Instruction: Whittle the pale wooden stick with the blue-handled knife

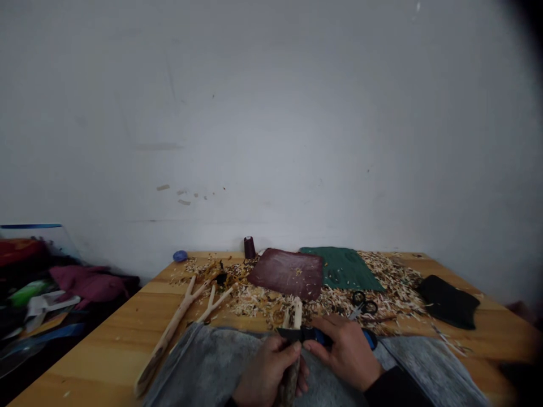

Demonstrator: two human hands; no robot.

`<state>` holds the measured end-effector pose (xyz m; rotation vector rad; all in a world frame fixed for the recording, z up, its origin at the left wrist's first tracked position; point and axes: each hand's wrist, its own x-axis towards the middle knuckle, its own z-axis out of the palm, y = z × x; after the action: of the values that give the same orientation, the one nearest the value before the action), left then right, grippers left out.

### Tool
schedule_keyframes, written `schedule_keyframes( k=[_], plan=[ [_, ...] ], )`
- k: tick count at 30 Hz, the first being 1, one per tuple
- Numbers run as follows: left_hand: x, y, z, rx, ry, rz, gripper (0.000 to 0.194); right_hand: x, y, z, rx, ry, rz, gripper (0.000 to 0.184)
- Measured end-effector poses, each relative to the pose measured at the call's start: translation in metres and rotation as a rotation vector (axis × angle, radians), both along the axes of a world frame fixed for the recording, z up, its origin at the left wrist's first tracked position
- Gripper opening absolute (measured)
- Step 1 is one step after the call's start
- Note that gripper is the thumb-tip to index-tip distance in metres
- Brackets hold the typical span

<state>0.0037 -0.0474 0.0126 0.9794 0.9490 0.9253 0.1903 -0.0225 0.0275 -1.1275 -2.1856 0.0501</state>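
Observation:
My left hand (269,370) is wrapped round a forked wooden stick (298,314), whose upper part is peeled pale while bark remains on the lower part. In my right hand (350,350) is a knife (324,337) with a blue and black handle. Its dark blade lies across the stick, close to my left thumb. Both hands are over a grey cloth (216,362) at the table's front edge. Wood shavings (263,302) lie just beyond the stick.
Two peeled forked sticks (169,330) lie to the left. Scissors (362,305) rest among shavings, near a maroon sheet (288,271), a green sheet (350,268) and a black piece (448,301). A thread spool (249,247) stands by the wall.

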Motion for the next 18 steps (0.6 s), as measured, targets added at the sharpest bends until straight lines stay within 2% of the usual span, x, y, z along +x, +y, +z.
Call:
schedule_keyframes(
  k=[18],
  plan=[
    [0.0044, -0.0013, 0.0084, 0.022, 0.117, 0.070, 0.051, 0.0011, 0.0008, -0.0009, -0.044, -0.019, -0.003, 0.046]
  ],
)
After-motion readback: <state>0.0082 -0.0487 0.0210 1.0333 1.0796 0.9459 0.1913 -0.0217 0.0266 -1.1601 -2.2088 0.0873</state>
